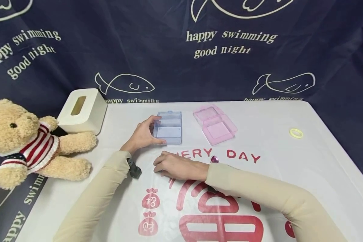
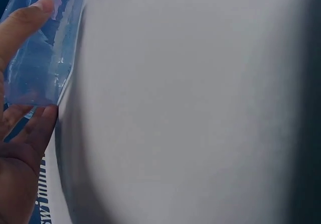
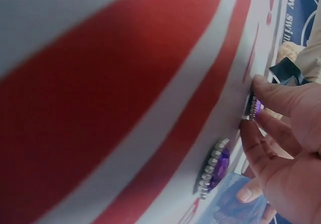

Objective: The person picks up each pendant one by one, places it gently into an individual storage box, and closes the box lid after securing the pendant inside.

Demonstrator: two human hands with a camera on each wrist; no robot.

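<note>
Two hands of mine are busy. My L hand (image 1: 143,132) has the clear blue box (image 1: 168,127), just left of ctr in the head view, thumb on the near side and fingers on the far side. L wrist cam gets only part of it: thumb across the box at upper left, fingertips at its lower end, the rest of that frame mostly white desk (image 1: 308,164).

My R hand (image 1: 179,167) is near mid-frame in the head view, back of the hand up, fingers bent down; from there I can't see what's under it. R wrist cam shows it: thumb and a finger set narrow at the ends of a small purple gem w/ a silvery beaded edge (image 3: 254,107), right of ctr in that frame, close to the desk top. A second gem (image 3: 216,169), same sort, lies below and left of it there, touched by neither hand; in the head view it's the purple spot just above my R sleeve (image 1: 254,183). Blue box and L fingertips also show at the bottom of the R wrist view.

Head view only: pink box (image 1: 219,129), lying open right of the blue one, nr upper ctr; yellow ring (image 1: 291,135) over at right; white tissue box (image 1: 92,119) and teddy bear (image 1: 42,144) in striped top at far left. Dark blue cloth w/ fish prints (image 1: 175,60) fills the upper part.
</note>
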